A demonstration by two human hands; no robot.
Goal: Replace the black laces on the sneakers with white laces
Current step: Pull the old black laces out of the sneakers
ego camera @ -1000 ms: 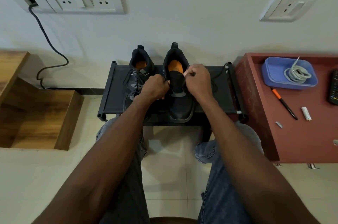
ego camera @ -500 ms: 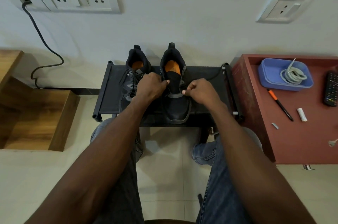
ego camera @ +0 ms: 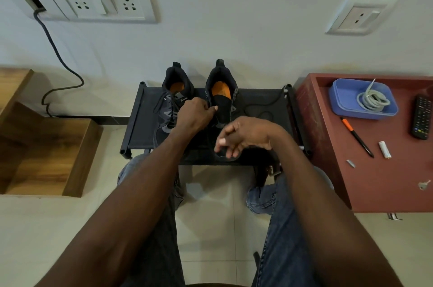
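Note:
Two black sneakers with orange insoles stand on a low black rack (ego camera: 140, 127), toes toward me. The left sneaker (ego camera: 167, 108) still carries its black lace. My left hand (ego camera: 194, 115) pinches the inner eyelet edge of the right sneaker (ego camera: 221, 94). My right hand (ego camera: 246, 136) hovers over that sneaker's toe, fingers loosely apart and slightly blurred, with nothing seen in it. A loose black lace (ego camera: 260, 111) lies looped on the rack to the right of the shoe. The white laces (ego camera: 372, 101) sit coiled in a blue tray (ego camera: 337, 103).
The blue tray rests on a red cabinet (ego camera: 386, 181) at my right, along with a remote (ego camera: 421, 118), an orange-and-black pen (ego camera: 356, 136) and small bits. A wooden shelf unit (ego camera: 46, 157) stands at the left. My knees sit just below the rack.
My right hand has let go near the right sneaker's collar and dropped down toward its toe, fingers spreading. My left hand stays at the eyelet edge.

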